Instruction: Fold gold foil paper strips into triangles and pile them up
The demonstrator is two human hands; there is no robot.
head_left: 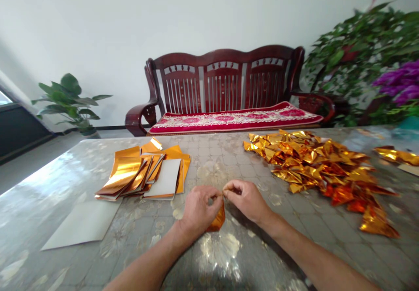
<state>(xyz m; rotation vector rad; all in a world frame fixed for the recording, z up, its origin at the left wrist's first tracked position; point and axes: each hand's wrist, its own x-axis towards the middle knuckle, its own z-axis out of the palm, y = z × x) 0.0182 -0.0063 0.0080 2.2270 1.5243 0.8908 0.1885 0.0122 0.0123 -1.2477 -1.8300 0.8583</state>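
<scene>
Far left of the small gold-orange foil piece [216,223] between my grips: one flat, pale, square-cornered paper sheet [83,225], alone on the grey, floral-patterned, glossy table [137,234]. Just beyond that sheet, also left of the foil piece: a loose, overlapping stack of flat gold-faced paper sheets [129,164], one turned pale side up. None of these looks folded.

Then my left grip [199,206], at the foil piece's left side: thumb and forefinger closed on its upper end. The piece itself sits low, near the table's surface, partly behind my knuckles; how much of its shape is made I cannot tell.

My right grip [245,199], to its right: thumb and forefinger pinched together at the same upper tip, almost meeting the left.

Right of and beyond the foil piece: a broad heap of shiny, pointed, folded gold foil pieces [310,160], redder toward its near end, trailing to the right. I take these as done.

Progress, as I judge it: a good many finished, one in hand at a pinching step, the flat sheets on the left side left to fold.
</scene>
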